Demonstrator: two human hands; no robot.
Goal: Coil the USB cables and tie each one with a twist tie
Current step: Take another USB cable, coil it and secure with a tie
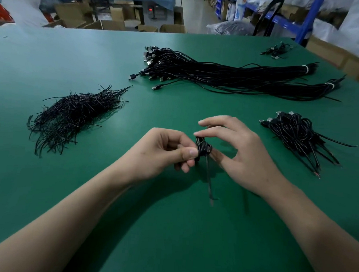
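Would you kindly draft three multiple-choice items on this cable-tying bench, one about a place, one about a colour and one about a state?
1. Where does the pile of twist ties lie relative to the hands?
A. To their left
B. To their right
C. Directly under them

2. What colour is the table top?
A. White
B. Green
C. Red

3. What state is the cable between the hands in?
A. Stretched out straight
B. Lying untouched on the table
C. Coiled and held

Answers: 1 A, the ties sit on the left side of the table. 2 B, the surface is green throughout. 3 C, the left hand and right hand grip a small coil with one end hanging down.
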